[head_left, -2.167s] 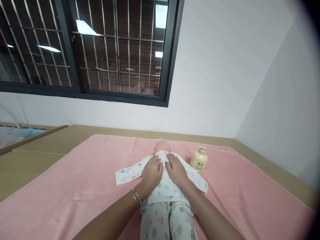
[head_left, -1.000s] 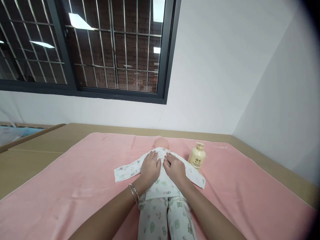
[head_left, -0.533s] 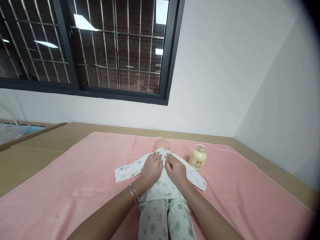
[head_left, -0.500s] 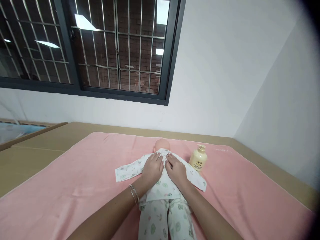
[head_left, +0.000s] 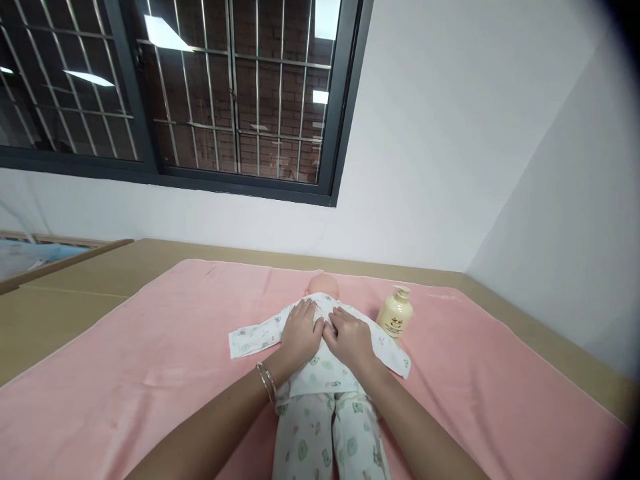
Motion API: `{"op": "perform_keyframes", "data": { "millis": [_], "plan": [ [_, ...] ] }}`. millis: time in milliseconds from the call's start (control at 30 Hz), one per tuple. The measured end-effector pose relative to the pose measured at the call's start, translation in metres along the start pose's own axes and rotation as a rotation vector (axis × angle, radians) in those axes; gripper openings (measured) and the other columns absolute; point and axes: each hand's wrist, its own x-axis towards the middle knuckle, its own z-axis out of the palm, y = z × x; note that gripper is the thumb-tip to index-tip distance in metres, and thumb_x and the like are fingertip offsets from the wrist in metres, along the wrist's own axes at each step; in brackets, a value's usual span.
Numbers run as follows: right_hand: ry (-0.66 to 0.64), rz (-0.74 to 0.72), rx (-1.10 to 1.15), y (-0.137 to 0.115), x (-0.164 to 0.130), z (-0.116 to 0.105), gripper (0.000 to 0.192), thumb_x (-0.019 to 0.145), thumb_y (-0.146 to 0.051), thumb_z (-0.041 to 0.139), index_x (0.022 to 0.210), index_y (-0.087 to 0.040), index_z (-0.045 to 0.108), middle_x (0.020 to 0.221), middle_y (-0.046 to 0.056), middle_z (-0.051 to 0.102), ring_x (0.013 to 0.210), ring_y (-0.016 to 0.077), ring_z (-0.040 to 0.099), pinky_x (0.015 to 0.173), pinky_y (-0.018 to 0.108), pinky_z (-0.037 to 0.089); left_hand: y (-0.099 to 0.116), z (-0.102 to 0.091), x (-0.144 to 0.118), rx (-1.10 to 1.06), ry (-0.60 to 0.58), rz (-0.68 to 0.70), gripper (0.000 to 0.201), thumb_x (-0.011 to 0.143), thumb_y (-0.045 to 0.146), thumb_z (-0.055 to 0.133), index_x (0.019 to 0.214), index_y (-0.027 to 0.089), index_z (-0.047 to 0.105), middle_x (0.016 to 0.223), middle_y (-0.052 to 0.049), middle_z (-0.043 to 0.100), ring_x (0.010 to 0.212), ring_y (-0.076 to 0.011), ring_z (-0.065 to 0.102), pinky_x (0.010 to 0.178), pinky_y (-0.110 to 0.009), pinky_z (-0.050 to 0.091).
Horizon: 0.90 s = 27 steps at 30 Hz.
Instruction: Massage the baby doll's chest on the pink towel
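**Both hands flat on the doll's chest**

On the pink towel [head_left: 150,360] in front of me lies a baby doll [head_left: 320,373] on its back, head pointing away from me toward the wall. It wears a white top and trousers printed with small green figures, and its sleeves stretch out to either side. My left hand [head_left: 300,331] rests palm down on the left half of its chest, fingers spread loosely and lying flat on the cloth, gripping nothing. A pair of thin bangles [head_left: 267,381] sits at that wrist. My right hand [head_left: 350,339] lies the same way on the right half, open and flat, its thumb side touching my left hand at the middle of the top. Just beyond the doll's right sleeve stands a cream pump bottle [head_left: 395,313], upright on the towel and near my right hand without touching it. The towel covers a tan bench [head_left: 75,293] beneath a barred window [head_left: 200,93].
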Motion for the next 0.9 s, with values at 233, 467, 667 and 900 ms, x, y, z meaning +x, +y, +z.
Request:
{"op": "perform_keyframes", "data": {
  "millis": [233,467,667,900],
  "plan": [
    [0.021,0.194,0.072,0.002,-0.001,0.005,0.033,0.091,-0.028,0.043,0.111,-0.021,0.067,0.124,0.006,0.063,0.121,0.0203,0.054,0.098,0.032,0.044,0.000,0.004,-0.003,-0.032,0.091,0.149,0.033,0.091,0.020,0.040,0.115,0.016,0.063,0.124,-0.009,0.064,0.121,-0.0253,0.055,0.107,-0.047,0.044],
    [-0.144,0.141,0.084,0.011,0.007,0.009,0.051,0.096,-0.030,0.036,0.140,-0.007,0.044,0.146,0.013,0.040,0.138,0.0257,0.033,0.115,0.042,0.026,0.009,-0.002,-0.007,-0.012,0.133,0.137,0.032,0.091,0.019,0.040,0.109,0.014,0.066,0.117,-0.010,0.067,0.114,-0.0243,0.060,0.103,-0.043,0.049],
    [-0.083,-0.050,-0.027,0.005,0.003,0.003,0.040,0.094,-0.023,0.038,0.122,-0.010,0.062,0.129,0.013,0.059,0.127,0.0236,0.049,0.109,0.036,0.035,0.004,0.002,-0.003,-0.019,0.012,0.024,0.042,0.091,0.024,0.042,0.129,0.011,0.053,0.137,-0.014,0.053,0.131,-0.0280,0.046,0.111,-0.049,0.039],
    [0.074,0.093,0.066,0.005,-0.005,0.009,0.034,0.093,-0.023,0.038,0.103,-0.019,0.071,0.117,0.006,0.067,0.117,0.0178,0.057,0.103,0.029,0.041,0.003,0.000,-0.002,-0.012,0.026,0.143,0.037,0.093,0.022,0.038,0.123,0.015,0.058,0.132,-0.010,0.058,0.128,-0.0264,0.050,0.111,-0.049,0.040]
  ]
}}
